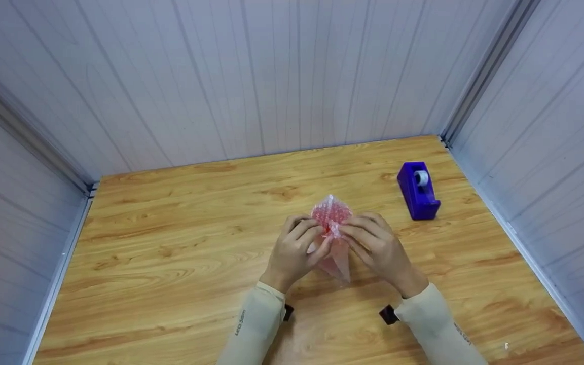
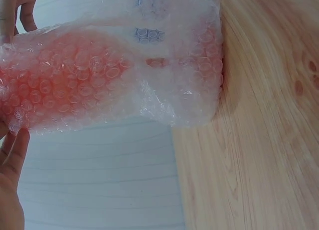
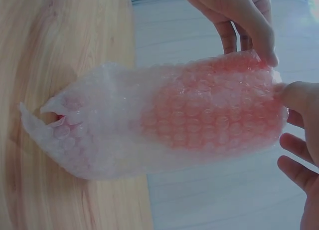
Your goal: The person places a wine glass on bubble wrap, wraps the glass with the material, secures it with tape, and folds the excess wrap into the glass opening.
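Note:
A tall bundle of clear bubble wrap (image 1: 341, 261) stands on the wooden table, with a pinkish-red object (image 3: 209, 108) inside. Wrap blurs that object's kind; it looks wide above and paler and narrower lower down. At the bundle's top, my left hand (image 1: 299, 248) pinches the wrap's edge from the left. From the right my right hand (image 1: 375, 246) pinches the same top edge, thumb and fingertips on the film. Gathered film shows between the two hands. Near the base in the right wrist view, a wrap corner (image 3: 32, 122) sticks out loose.
A purple tape dispenser (image 1: 416, 195) with a white tape roll (image 1: 421, 178) stands on the table (image 1: 180, 253) at the back right. Pale panel walls (image 1: 282, 76) enclose the table at the back and both sides. A tiny white scrap (image 1: 506, 346) lies at the front right.

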`<state>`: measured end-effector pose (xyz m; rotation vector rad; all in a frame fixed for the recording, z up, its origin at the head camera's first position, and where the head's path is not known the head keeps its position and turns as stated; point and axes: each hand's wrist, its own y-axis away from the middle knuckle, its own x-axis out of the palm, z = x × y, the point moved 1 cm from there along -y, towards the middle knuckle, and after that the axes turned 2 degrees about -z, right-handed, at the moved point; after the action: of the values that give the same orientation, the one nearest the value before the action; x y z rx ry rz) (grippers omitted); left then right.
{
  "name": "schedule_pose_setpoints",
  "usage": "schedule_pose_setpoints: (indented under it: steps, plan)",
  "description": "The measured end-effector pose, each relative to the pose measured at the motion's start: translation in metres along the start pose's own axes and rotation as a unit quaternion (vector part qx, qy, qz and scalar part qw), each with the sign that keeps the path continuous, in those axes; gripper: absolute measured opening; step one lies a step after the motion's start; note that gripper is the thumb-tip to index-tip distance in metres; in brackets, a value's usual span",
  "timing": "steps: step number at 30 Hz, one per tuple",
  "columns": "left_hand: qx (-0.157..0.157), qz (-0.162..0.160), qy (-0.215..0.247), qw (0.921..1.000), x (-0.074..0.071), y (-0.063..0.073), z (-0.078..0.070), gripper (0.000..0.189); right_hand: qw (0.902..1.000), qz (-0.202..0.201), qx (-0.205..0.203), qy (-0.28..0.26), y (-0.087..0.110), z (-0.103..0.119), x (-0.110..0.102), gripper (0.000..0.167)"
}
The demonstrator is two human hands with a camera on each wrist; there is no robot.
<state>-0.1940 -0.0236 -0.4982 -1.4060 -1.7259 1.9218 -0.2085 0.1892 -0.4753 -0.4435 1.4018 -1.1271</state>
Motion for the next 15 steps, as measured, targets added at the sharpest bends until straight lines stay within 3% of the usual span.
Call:
schedule_pose_setpoints:
  steps: [7,15]
  plan:
    - [-0.002,-0.001,0.007,1.0000,0.0000,0.0005,-0.0004,0.016,0.9984,0.026,-0.011,0.050,0.0020,0.0028,0.0021,0.020]
    - [-0.008,-0.010,0.030,0.9995,0.0005,0.0016,-0.0017,0.015,0.9980,0.037,-0.012,0.050,0.0006,0.0046,0.0052,0.019]
